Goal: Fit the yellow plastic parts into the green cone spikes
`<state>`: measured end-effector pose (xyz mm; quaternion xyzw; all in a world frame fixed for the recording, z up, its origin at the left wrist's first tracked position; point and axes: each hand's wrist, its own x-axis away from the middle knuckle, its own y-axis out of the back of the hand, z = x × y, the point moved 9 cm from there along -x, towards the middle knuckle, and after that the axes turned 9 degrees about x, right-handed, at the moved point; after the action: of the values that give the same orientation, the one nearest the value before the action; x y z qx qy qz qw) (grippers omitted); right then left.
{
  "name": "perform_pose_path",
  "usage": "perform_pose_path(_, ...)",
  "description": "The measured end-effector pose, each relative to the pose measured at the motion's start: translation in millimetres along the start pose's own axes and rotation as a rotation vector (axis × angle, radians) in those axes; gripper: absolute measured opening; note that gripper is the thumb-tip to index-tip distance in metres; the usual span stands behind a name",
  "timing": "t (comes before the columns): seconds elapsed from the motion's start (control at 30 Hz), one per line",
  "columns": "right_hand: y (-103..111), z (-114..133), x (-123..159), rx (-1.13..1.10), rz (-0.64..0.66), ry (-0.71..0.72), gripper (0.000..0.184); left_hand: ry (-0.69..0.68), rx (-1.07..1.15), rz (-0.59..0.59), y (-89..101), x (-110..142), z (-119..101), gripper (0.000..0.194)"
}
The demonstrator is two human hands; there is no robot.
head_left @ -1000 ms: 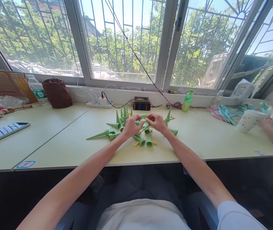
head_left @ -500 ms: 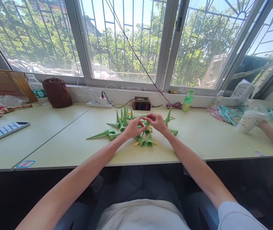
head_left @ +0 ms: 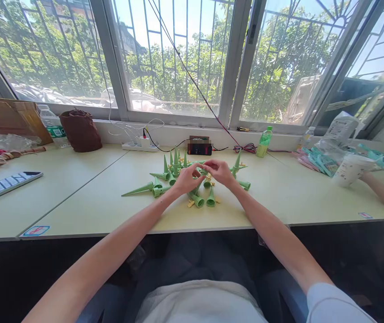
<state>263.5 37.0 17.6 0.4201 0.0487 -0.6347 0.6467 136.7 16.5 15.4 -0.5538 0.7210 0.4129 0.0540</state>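
Right hand: fingertips pinched nearly closed, looks to have the green piece over the middle of the pile. Left hand: half-curled at the same piece; can't tell if it grips. I'd brace with one hand, work with the other, light pinch, wrists steady. Held piece's axis: can't tell, fingers cover it. Front cone: lying, mouth toward me, long axis running away. Far-left cone: lying, tip left. Back cone: upright, tip up.
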Motion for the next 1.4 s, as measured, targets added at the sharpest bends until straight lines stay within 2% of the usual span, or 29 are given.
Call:
perform_pose_path(0.3, -2.6, 3.7, -0.6, 0.095, 0.047, 0.009, 0.018, 0.042, 0.144, -0.076, 6.1, -0.1, 5.6, 0.04)
perform_pose_path(0.6, -6.1, -1.0, -1.1, 0.123, 0.074, -0.001, 0.029, 0.098, 0.339, -0.091, 4.3, -3.4, 20.3, 0.036)
perform_pose_path(0.7, -1.3, -6.2, -1.5, 0.15, 0.025, -0.043, 0.031, 0.067, 0.241, -0.199, 16.1, -4.0, 15.9, 0.028)
perform_pose_path(0.8, 12.4, -12.6, -1.5, 0.22, -0.09, -0.108, 0.028, 0.005, 0.052, -0.327, 31.2, -1.9, 6.5, 0.019)
perform_pose_path(0.9, 25.0, -18.8, -0.7, 0.275, -0.178, -0.17, 0.023, -0.031, -0.065, -0.368, 36.9, 0.1, 2.0, 0.015)
perform_pose_path(0.97, 30.4, -23.0, -0.1, 0.308, -0.212, -0.204, 0.023, -0.025, -0.124, -0.338, 34.4, 0.4, 3.5, 0.013)
perform_pose_path(1.17, 35.3, -32.2, 0.5, 0.465, -0.254, -0.24, 0.022, 0.061, -0.346, -0.146, 15.4, 1.0, 13.9, 0.009)
perform_pose_path(1.4, 33.0, -37.9, -0.5, 0.636, -0.208, -0.267, 0.025, 0.099, -0.507, -0.093, 12.8, 2.4, 16.8, 0.009)
